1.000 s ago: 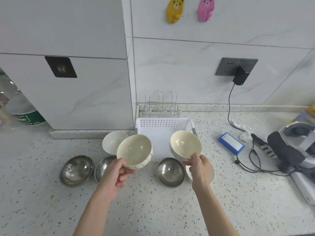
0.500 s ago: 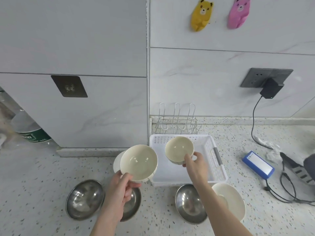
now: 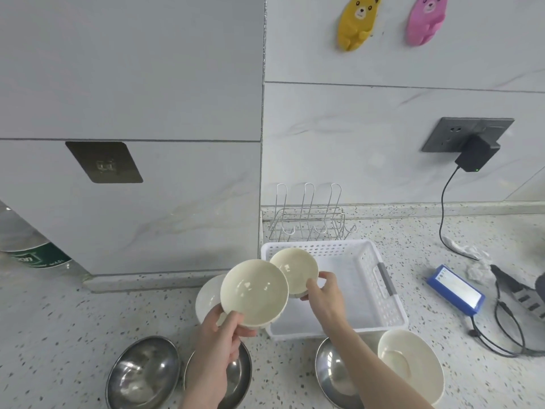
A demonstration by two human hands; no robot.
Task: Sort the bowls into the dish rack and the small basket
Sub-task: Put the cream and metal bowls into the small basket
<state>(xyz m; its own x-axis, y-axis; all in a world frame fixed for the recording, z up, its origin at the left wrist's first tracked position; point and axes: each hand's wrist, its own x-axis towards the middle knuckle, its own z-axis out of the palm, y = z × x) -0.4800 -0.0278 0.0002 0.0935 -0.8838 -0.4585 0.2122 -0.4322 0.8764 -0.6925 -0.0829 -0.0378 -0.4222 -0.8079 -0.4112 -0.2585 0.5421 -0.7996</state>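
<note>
My right hand [image 3: 321, 293] pinched the rim of a smaller cream bowl [image 3: 293, 268] over the near-left corner of the white basket [image 3: 380, 290], so that hand was the nearer to it, with the wire dish rack [image 3: 308, 219] straight beyond against the wall. My left hand [image 3: 219, 335] gripped a larger cream bowl [image 3: 253, 290] by its edge, just left of the basket and overlapping the smaller bowl. I counted one basket, one rack, four cream bowls (two in my hands, two on the table [image 3: 73, 335]) and three steel bowls [image 3: 141, 373].
</note>
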